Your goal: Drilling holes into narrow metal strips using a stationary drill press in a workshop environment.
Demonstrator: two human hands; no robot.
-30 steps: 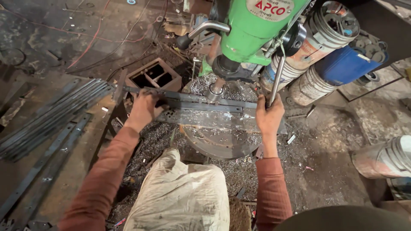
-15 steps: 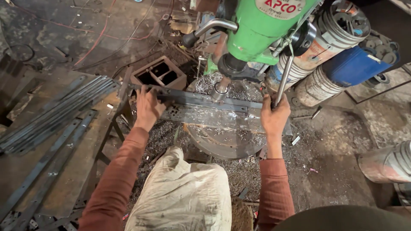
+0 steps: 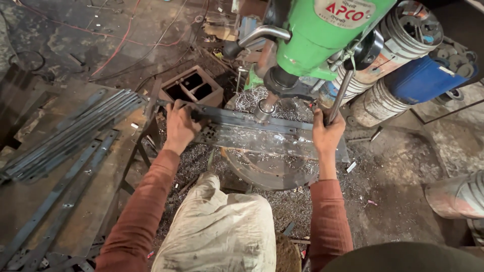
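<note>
Under the green drill press (image 3: 322, 35), a long flat steel bar (image 3: 242, 121) lies across the round machine table (image 3: 267, 168), on top of a shiny plate covered with metal chips. The left hand (image 3: 180, 126) presses down flat on the bar's left part, with fingers closed over its edge. The right hand (image 3: 326, 133) is wrapped firmly around the thin feed lever (image 3: 340, 95) that comes down from the machine head. Compared with one second earlier, the chuck (image 3: 264, 108) now sits closer to the bar, almost touching it, while both hands kept their places; this suggests that the drilling is just beginning. Curly shavings lie all around the table and on the dirty floor. To the left, a bundle of similar dark bars (image 3: 70, 131) rests on a low bench. Behind stands a rusty box (image 3: 194, 88), and to the right a blue drum (image 3: 423, 78) and stacked buckets (image 3: 375, 103).
</note>
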